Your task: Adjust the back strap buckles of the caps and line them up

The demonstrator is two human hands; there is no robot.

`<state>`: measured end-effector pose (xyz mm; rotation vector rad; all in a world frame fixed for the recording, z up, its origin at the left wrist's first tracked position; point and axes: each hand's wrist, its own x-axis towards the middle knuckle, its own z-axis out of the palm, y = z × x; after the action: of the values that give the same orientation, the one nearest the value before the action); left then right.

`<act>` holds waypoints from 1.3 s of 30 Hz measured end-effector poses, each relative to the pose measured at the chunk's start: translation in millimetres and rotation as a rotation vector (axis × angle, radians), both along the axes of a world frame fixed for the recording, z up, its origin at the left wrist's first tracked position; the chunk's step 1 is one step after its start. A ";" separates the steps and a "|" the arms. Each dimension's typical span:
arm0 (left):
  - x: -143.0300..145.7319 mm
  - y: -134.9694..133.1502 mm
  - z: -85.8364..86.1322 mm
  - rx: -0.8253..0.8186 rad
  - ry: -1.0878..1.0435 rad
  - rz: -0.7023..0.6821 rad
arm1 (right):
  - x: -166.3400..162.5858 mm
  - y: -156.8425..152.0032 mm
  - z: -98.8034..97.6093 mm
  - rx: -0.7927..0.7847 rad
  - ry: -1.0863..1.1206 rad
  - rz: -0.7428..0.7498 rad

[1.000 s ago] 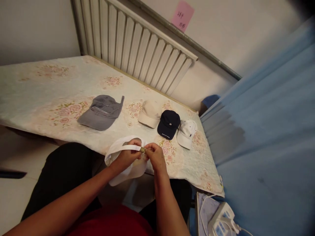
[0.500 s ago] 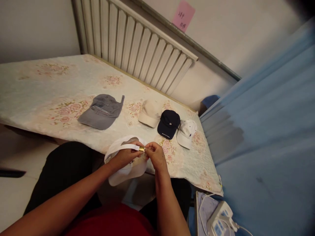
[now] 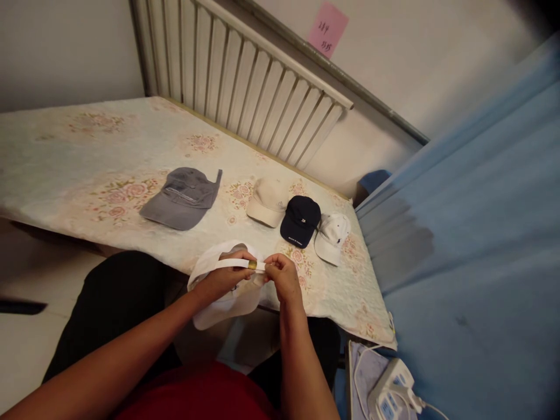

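A white cap hangs in front of me at the near edge of the table. My left hand is closed on the cap's back, fingers on the white strap beside a small brass buckle. Pinching the strap's free end just right of the buckle is my right hand. On the flowered cloth beyond lie a grey cap, a beige cap, a navy cap and a white cap, the last three side by side.
A white ribbed radiator runs along the wall behind the table, with a pink note above it. A blue curtain fills the right side. A white power strip lies at the lower right.
My right hand has drawn the strap end a little to the right, away from the buckle. The left hand and the cap stay where they were.
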<state>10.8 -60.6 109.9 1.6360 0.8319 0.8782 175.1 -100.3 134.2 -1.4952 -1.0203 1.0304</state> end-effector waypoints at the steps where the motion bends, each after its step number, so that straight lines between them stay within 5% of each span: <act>1: 0.2 -0.3 -1.2 -0.003 -0.003 0.003 | 0.1 -0.1 -0.5 0.001 0.011 -0.001; 13: 2.8 -7.8 6.4 -0.050 -0.063 0.038 | 1.5 -0.6 -6.2 0.016 0.098 -0.044; 18: 4.3 -6.8 -2.6 -0.161 -0.202 0.088 | -2.8 -10.9 -10.9 0.087 0.133 -0.369; 20: 5.7 -7.7 -5.1 -0.247 -0.255 0.120 | -11.4 -21.5 -16.6 0.103 0.153 -0.385; 24: 10.9 -11.3 -3.3 -0.279 -0.320 0.232 | -40.3 -39.5 -29.3 -0.096 0.526 -0.085; 28: 14.6 -14.2 -2.2 -0.211 -0.276 0.305 | -61.1 -35.5 -32.1 -0.024 0.892 -0.007; 34: 5.6 -19.0 -11.4 -0.213 -0.311 0.292 | -64.8 -4.3 -25.5 -0.054 1.108 -0.120; 39: -13.6 -31.3 -11.4 -0.524 -0.571 0.157 | -65.3 5.9 -25.4 -0.071 1.168 -0.299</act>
<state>-2.8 -91.9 98.5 0.8121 0.7068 1.0585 109.8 -94.3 108.8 -0.7876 0.0687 1.4217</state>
